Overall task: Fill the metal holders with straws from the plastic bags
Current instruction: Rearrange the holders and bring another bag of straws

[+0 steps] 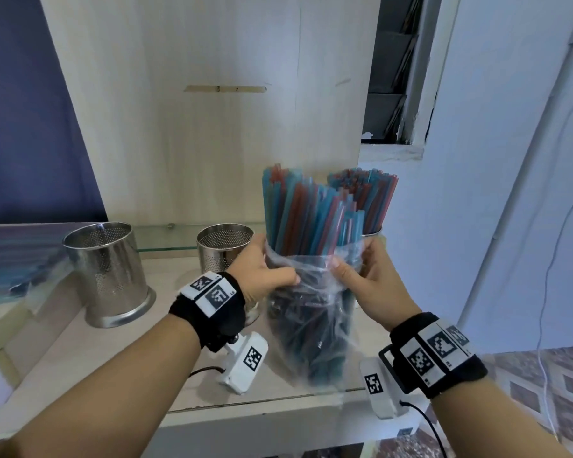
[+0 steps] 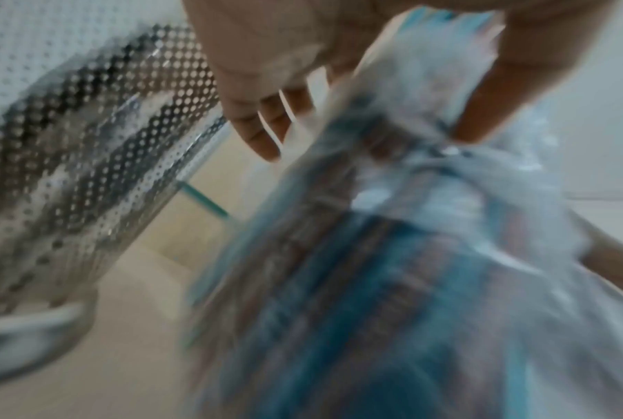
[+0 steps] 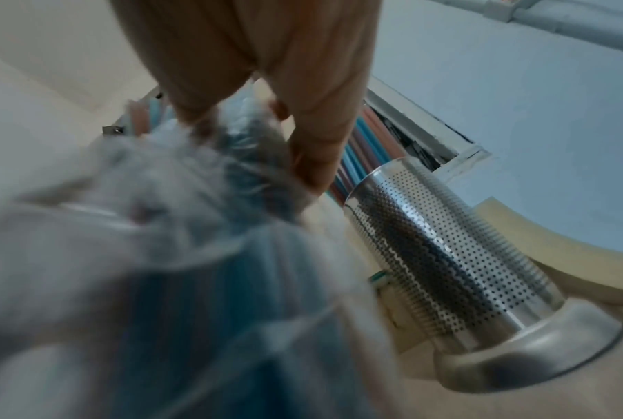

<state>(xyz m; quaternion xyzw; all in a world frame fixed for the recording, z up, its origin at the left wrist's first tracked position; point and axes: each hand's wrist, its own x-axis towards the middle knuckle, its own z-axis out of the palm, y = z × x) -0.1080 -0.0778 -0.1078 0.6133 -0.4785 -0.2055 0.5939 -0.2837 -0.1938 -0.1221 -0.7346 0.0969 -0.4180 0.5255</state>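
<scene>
**Q:** Hands at this mark?

**A:** Both grasping. My left hand [image 1: 262,272] pinched the bunched film of the plastic bag [image 1: 311,328] at its 9 o'clock side, and my right hand [image 1: 368,279] pinched it at 3 o'clock. The bag stood upright on the counter [image 1: 90,352], film gathered partway down, straws [image 1: 298,213] poking out the top.

**Q:** Holders?

**A:** Two were empty: the middle holder [image 1: 224,247] just beside the bag at 10 o'clock, and the left holder [image 1: 108,272] farther out at 9. The full holder [image 3: 446,255] sat right behind the bag at 1 o'clock, packed with straws.

**Q:** Risks?

**A:** My read: the bundle was loose, with nothing binding it. If I peeled the film lower, the straws could splay and spill over the counter edge at 6 o'clock. The thin film might tear under my thumbs. A sideways tug could knock the middle holder or snag the full holder's load.
</scene>
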